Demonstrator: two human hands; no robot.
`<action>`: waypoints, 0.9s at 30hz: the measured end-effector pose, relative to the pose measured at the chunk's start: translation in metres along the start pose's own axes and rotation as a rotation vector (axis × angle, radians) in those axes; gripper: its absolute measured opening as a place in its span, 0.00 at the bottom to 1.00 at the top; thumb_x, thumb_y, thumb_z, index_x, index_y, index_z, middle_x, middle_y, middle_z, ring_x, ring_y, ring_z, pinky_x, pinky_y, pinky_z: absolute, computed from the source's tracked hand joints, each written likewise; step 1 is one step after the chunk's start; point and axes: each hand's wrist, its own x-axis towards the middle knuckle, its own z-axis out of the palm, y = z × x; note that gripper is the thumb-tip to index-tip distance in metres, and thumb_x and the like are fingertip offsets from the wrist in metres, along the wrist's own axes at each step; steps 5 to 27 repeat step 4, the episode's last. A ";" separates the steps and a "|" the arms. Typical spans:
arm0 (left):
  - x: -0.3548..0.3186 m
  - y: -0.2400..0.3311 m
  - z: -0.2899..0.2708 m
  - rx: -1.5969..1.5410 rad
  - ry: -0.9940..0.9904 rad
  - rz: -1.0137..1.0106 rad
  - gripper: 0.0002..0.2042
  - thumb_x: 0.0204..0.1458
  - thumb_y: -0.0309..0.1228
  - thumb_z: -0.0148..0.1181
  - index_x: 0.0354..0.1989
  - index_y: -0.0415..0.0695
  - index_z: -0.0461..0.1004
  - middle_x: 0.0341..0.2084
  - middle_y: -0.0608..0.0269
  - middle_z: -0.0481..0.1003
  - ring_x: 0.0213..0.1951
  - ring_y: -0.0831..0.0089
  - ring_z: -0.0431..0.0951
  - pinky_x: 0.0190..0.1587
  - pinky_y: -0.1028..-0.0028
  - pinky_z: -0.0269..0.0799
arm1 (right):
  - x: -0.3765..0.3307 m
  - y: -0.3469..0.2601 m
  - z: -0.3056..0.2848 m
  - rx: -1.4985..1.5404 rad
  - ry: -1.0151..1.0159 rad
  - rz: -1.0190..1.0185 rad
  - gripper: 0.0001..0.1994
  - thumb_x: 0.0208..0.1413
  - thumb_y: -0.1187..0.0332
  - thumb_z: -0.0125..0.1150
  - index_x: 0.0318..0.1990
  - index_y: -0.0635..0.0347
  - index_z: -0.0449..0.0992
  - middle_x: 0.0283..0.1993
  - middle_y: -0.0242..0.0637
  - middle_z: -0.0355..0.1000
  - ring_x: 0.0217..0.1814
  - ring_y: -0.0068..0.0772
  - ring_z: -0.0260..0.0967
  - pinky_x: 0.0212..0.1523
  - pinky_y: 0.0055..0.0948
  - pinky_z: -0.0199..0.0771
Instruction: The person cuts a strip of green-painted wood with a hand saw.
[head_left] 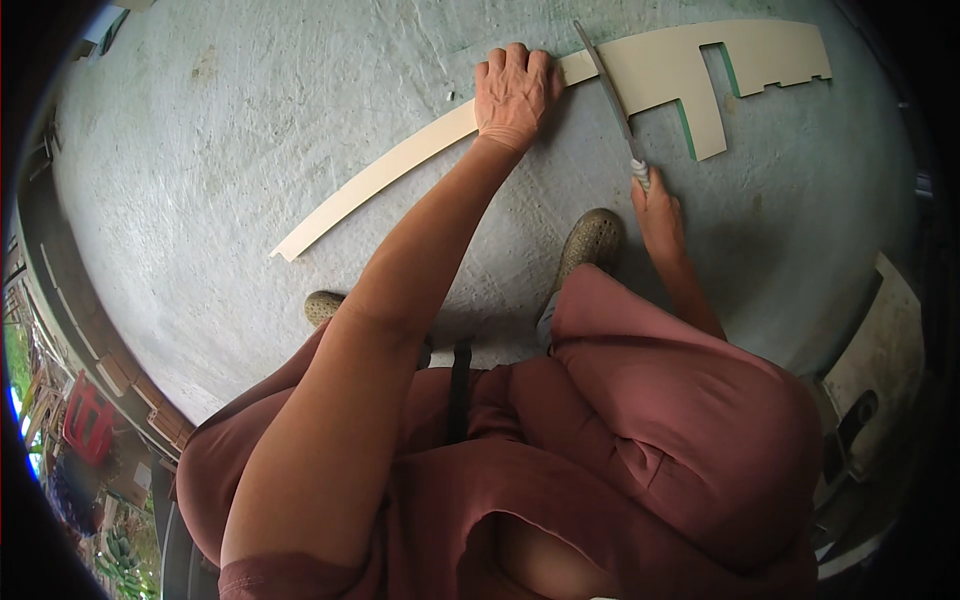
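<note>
A long cream-coloured board [380, 180] with notched cut-outs and green edges at its right end lies flat on the grey concrete floor [250, 120]. My left hand [513, 92] presses palm down on the board near its middle, fingers spread. My right hand [658, 212] grips the handle of a thin metal saw blade [607, 85]. The blade slants up and to the left across the board, just right of my left hand.
I crouch over the floor in dark pink clothes [600, 430], with my two shoes [590, 240] planted just below the board. A concrete ledge [880, 360] sits at the right. The floor drops off at the left edge, with a red object [85, 420] far below.
</note>
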 end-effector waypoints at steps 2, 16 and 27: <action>0.000 0.001 0.002 -0.004 0.009 0.009 0.09 0.47 0.39 0.55 0.33 0.49 0.70 0.30 0.60 0.68 0.37 0.61 0.68 0.40 0.64 0.61 | 0.019 -0.013 -0.001 -0.005 0.008 -0.027 0.15 0.58 0.60 0.48 0.46 0.62 0.65 0.33 0.57 0.71 0.37 0.63 0.68 0.35 0.52 0.67; 0.000 0.000 0.002 -0.004 0.005 0.005 0.10 0.47 0.39 0.56 0.34 0.49 0.70 0.31 0.61 0.68 0.37 0.61 0.68 0.40 0.64 0.61 | 0.034 -0.027 -0.003 -0.005 -0.018 -0.009 0.17 0.57 0.59 0.49 0.50 0.59 0.64 0.35 0.58 0.71 0.38 0.64 0.67 0.38 0.52 0.67; 0.000 0.000 0.002 -0.004 0.005 0.005 0.10 0.47 0.39 0.56 0.34 0.49 0.70 0.31 0.61 0.68 0.37 0.61 0.68 0.40 0.64 0.61 | 0.034 -0.027 -0.003 -0.005 -0.018 -0.009 0.17 0.57 0.59 0.49 0.50 0.59 0.64 0.35 0.58 0.71 0.38 0.64 0.67 0.38 0.52 0.67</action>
